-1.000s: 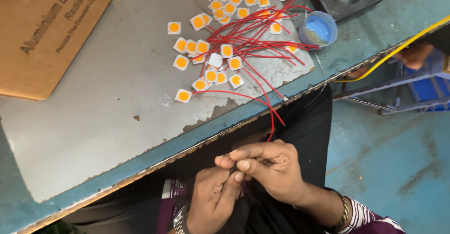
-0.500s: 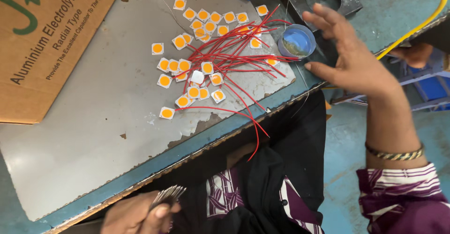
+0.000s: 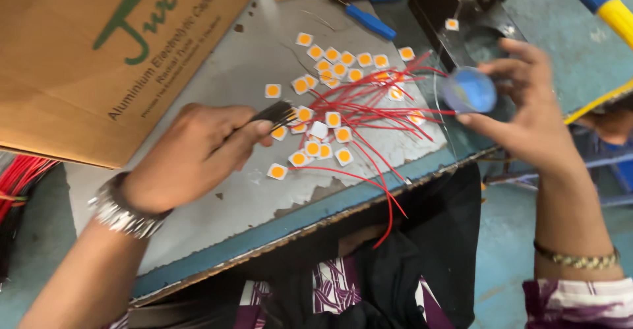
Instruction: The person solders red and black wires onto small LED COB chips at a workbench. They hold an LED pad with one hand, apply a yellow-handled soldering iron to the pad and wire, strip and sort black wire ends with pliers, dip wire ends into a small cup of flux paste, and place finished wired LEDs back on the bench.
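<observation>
My left hand [image 3: 191, 154] grips dark tweezers [image 3: 273, 113], their tips at the left side of a scatter of several small white squares with orange centres [image 3: 333, 78] on a grey metal sheet [image 3: 198, 105]. Thin red wires [image 3: 369, 115] lie tangled over the squares and trail off the table's front edge. My right hand [image 3: 527, 115] holds a small round blue container [image 3: 469, 91] lifted at the sheet's right end, tilted toward me.
A brown cardboard box [image 3: 99, 52] stands at the left. Blue-handled pliers [image 3: 369, 6] lie at the back. A black device [image 3: 461, 6] and a yellow and blue tool handle [image 3: 606, 2] are at the right. More red wires [image 3: 20, 177] hang at far left.
Both hands rose from my lap. The left brought the tweezers onto the squares. The right reached the blue container and lifted it off the table.
</observation>
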### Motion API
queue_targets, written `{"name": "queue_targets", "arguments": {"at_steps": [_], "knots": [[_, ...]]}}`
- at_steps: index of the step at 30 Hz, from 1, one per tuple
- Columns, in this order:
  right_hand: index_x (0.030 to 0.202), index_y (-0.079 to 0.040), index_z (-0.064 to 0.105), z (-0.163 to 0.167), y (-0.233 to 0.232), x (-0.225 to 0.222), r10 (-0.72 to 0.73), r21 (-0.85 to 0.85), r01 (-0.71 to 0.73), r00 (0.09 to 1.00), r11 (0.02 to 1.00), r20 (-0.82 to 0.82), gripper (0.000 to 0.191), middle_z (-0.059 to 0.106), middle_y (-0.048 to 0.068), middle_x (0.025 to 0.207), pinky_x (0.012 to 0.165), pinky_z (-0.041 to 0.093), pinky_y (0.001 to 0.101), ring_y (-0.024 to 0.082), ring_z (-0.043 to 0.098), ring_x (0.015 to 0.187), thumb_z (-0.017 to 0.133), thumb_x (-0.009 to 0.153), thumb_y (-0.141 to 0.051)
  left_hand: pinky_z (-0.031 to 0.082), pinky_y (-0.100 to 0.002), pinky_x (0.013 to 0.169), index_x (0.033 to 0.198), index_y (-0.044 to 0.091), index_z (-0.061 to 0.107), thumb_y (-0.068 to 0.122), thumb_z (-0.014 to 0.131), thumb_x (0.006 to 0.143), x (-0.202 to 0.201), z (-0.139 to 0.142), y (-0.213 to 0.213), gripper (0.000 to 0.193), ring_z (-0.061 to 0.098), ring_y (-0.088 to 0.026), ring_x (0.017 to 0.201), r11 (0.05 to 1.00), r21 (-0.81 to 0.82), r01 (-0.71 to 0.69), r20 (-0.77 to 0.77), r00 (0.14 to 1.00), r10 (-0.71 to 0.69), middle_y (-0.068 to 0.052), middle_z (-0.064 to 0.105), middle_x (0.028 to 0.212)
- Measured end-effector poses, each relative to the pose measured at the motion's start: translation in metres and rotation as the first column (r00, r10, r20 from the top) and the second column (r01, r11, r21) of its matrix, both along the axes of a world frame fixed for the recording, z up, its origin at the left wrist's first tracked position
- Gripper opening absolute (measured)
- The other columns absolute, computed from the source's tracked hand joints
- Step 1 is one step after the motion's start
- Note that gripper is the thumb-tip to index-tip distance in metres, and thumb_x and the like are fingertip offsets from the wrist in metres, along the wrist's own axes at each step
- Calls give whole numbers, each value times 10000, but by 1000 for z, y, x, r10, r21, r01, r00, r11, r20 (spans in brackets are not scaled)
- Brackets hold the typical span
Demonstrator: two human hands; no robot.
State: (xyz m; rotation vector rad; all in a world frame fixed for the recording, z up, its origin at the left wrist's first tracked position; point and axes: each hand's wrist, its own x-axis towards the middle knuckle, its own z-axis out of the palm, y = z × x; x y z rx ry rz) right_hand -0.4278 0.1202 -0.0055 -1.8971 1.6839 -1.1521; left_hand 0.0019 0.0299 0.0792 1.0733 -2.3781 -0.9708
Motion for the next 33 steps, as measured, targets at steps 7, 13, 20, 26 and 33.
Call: {"name": "queue_targets", "arguments": {"at_steps": [7, 13, 20, 26, 33], "knots": [[1560, -93, 294, -8, -14, 10, -73, -51, 76, 995, 996, 69, 932, 553, 99, 1252, 1084, 506, 384, 213, 592, 1245, 830, 801, -24, 426, -329, 469, 843, 41, 733, 270, 575, 1002, 30, -31, -32, 320, 527, -131, 435, 999, 21, 45, -122, 992, -42, -44, 539, 506], [1423, -25, 554, 33, -21, 53, -158, 16, 174, 848, 985, 506, 550, 671, 93, 1307, 1208, 509, 283, 185, 667, 1312, 672, 885, -9, 426, -322, 450, 834, 64, 723, 331, 576, 998, 51, -34, -48, 346, 516, -110, 447, 974, 223, 33, -112, 994, -8, -18, 529, 491], [1509, -164, 136, 56, -122, 142, 463, -238, -467, 883, 852, -74, 944, 410, 109, 1373, 1027, 523, 325, 201, 511, 1260, 783, 901, 156, 432, -302, 455, 835, 70, 713, 345, 567, 1007, 54, -41, -55, 356, 516, -84, 465, 967, 247, 70, -177, 984, -26, 17, 538, 514], [1560, -194, 113, 29, -168, 195, 607, -232, -609, 790, 758, -90, 992, 401, 123, 1381, 1049, 505, 321, 189, 522, 1234, 757, 902, 174, 389, -279, 435, 828, 85, 696, 365, 571, 1001, 55, -63, -75, 353, 469, -66, 460, 900, 436, -21, -268, 952, 152, 42, 502, 523], [1459, -146, 231, 17, -173, 197, 509, -366, -623, 779, 691, -366, 948, 460, 228, 1303, 1001, 511, 473, 340, 536, 1245, 798, 754, 136, 329, -265, 416, 815, 56, 681, 353, 584, 1007, 47, -98, -91, 367, 412, -59, 439, 725, 686, 67, -349, 904, 246, 44, 482, 506]]}}
